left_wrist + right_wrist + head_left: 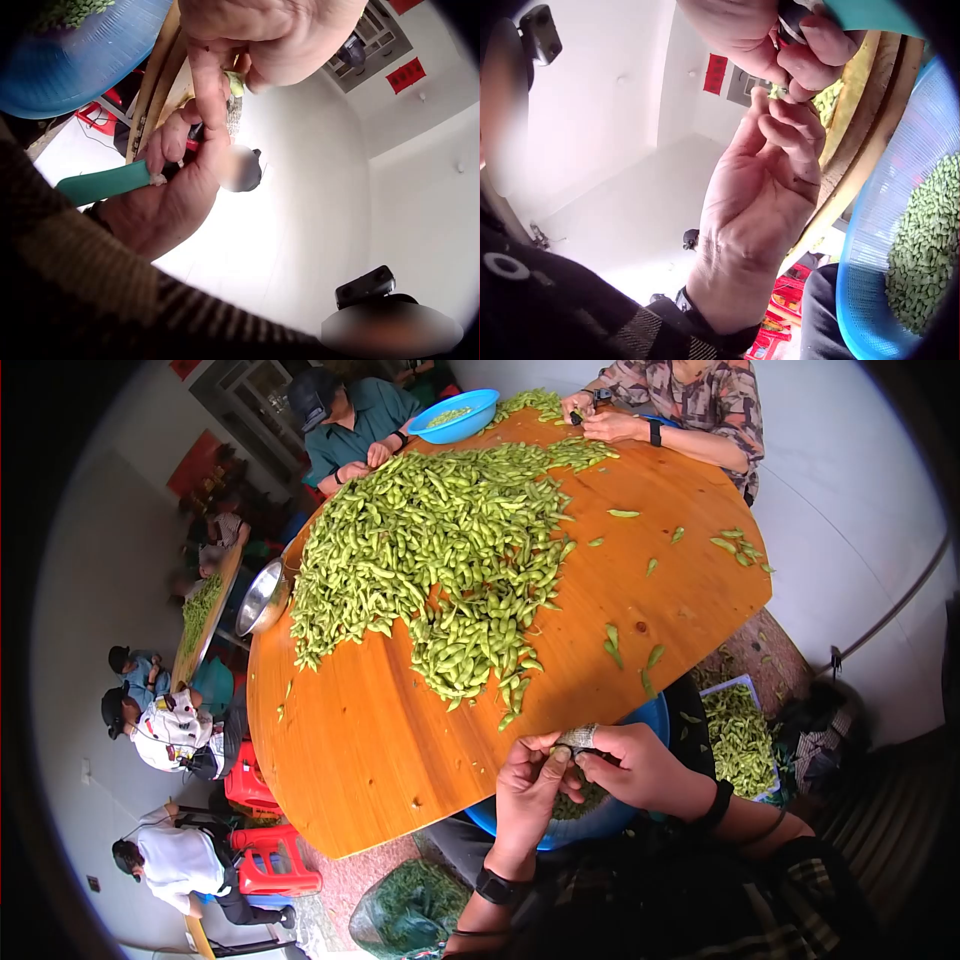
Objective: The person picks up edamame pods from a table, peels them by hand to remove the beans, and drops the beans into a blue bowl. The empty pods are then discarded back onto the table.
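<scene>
My left hand [527, 795] pinches a small green edamame pod [776, 91] between thumb and fingers, seen in the right wrist view. My right hand [640, 765] meets it fingertip to fingertip, with grey tape [577, 737] wrapped on one digit. Its fingers curl round a teal-handled tool [105, 184], whose working end is hidden among the fingers. Both hands are above a blue mesh basin [853, 289] that holds shelled green beans [930, 240]. A large heap of edamame pods [430, 540] covers much of the wooden table [350, 750] beyond the hands.
A steel bowl [263, 598] sits at the table's left edge, a blue basin [463, 430] at its far side. Two people work across the table. A crate [770, 780] of pods stands at right; a green mesh bag [410, 910] and red stools [275, 865] are at lower left.
</scene>
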Motion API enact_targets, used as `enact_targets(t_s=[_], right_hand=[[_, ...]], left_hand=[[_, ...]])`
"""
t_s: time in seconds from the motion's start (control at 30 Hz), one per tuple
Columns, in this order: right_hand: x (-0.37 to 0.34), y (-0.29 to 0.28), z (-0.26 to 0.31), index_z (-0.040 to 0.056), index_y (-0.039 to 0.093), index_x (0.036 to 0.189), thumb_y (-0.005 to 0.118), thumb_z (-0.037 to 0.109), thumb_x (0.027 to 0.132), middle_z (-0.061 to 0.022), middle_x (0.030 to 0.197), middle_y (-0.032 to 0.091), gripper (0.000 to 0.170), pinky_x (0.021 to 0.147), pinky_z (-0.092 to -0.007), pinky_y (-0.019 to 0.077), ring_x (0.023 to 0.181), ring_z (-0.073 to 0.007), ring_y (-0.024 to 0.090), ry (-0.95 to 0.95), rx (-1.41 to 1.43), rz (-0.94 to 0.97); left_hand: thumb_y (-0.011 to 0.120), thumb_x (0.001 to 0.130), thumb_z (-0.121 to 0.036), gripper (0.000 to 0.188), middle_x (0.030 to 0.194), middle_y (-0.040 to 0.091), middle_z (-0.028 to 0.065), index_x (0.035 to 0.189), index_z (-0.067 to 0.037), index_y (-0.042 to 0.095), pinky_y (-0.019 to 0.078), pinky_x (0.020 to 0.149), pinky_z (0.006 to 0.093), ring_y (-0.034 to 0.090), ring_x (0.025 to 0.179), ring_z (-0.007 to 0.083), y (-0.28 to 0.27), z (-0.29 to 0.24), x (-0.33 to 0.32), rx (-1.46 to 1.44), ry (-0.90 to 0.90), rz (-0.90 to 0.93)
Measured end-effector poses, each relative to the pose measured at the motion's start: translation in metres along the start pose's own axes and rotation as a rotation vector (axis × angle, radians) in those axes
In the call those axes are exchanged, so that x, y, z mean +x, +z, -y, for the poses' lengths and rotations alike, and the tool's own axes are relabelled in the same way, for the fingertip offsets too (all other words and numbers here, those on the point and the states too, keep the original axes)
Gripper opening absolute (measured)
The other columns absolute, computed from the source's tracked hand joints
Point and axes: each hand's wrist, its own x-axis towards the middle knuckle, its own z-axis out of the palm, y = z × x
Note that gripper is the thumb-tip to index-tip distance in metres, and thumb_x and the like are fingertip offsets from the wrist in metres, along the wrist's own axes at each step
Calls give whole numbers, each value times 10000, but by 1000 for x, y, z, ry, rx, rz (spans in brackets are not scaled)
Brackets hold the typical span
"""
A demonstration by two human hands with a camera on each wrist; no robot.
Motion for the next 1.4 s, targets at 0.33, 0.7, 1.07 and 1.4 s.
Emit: enact_targets(t_s=[0.33,0.7,1.07,1.4], right_hand=[[-8,8,-8,-18,579,913,574,44,866,-172,687,567,78,531,-349,423,558,-281,542,14,-126,-7],[-9,7,-9,-18,625,980,582,13,856,-161,693,580,135,521,-350,438,551,-278,567,-121,-282,-61],[49,-91,-56,-20,575,905,530,29,917,0,623,480,67,506,-271,372,568,-59,440,130,-271,-381],[51,-98,-58,-22,579,922,544,46,902,-61,640,522,79,531,-282,389,576,-99,450,73,-274,-390]], left_hand=[[548,860,24,208,715,588,208,1044,-14,460,501,588,411,617,631,398,1,17,-5,978,486,-136],[381,848,117,380,959,601,85,1169,-33,519,475,546,277,549,603,139,-5,9,-20,355,95,-56],[650,868,-96,74,742,612,171,835,-31,637,493,544,446,620,632,372,-4,-63,31,1312,426,-361],[653,855,-133,175,931,668,200,992,-26,639,534,731,454,659,815,390,-34,-51,130,1507,316,-351]])
